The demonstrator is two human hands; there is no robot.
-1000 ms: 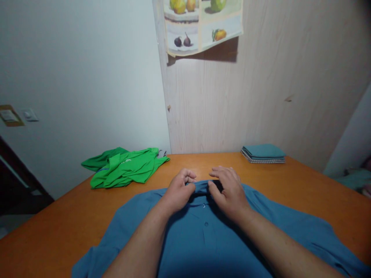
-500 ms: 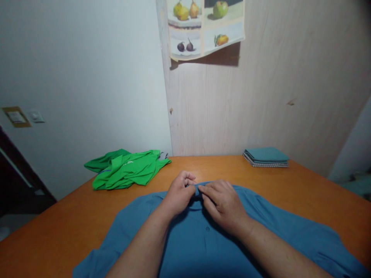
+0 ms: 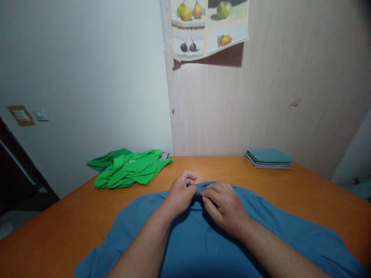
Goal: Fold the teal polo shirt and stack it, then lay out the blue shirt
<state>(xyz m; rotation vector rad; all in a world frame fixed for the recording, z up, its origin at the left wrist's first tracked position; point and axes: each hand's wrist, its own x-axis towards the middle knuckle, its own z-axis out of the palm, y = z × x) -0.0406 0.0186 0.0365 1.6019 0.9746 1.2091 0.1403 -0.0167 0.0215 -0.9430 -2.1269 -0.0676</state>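
Observation:
A blue button-up shirt point(image 3: 188, 243) lies spread over the table, its collar end toward the wall and its sleeves out to both sides. At the left of the collar, my left hand point(image 3: 182, 193) is closed, thumb and fingers pinching the cloth. My right hand point(image 3: 223, 202) grips the collar's other side, fingertips pressed together on the fabric. A small dark gap shows between the two hands at the neckline. One button sits on the front just below them. What the fingertips hold exactly is partly hidden.
A crumpled green garment point(image 3: 133, 168) lies at the back left of the orange-brown table point(image 3: 72, 216). Folded cloths point(image 3: 269, 157), teal over checked, are stacked at the back right. Behind stands a wall with a fruit poster point(image 3: 211, 29).
The whole view has shifted slightly, so everything sits a little to the right. Both hands keep their place at the collar, with only tiny finger movement.

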